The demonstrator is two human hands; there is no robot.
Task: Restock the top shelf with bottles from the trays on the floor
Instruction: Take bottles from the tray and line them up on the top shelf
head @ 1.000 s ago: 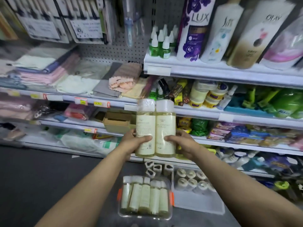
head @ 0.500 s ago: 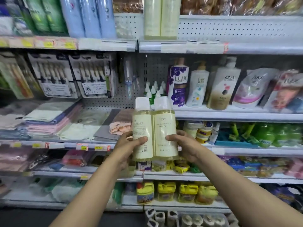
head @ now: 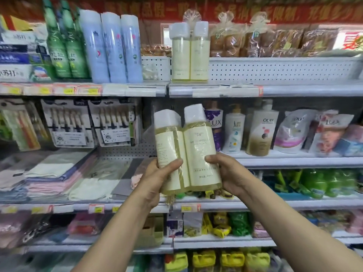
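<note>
Two pale yellow bottles with white caps and cream labels are held side by side in front of the shelves. My left hand [head: 157, 178] grips the left bottle [head: 168, 146] near its base, and my right hand [head: 225, 171] grips the right bottle [head: 200, 150]. Both bottles lean slightly left, below the top shelf [head: 216, 89]. Two matching bottles [head: 189, 54] stand upright on that top shelf, directly above. The floor trays are out of view.
On the top shelf, blue cylinders [head: 112, 48] and green bottles [head: 64, 46] stand left of the matching pair, a white perforated basket [head: 275, 67] of wrapped bread to the right. Body-wash bottles [head: 261, 128] and folded towels [head: 59, 173] fill lower shelves.
The view tilted up from the floor trays to the top shelf. Both hands raised the two bottles upward, still gripped side by side.
</note>
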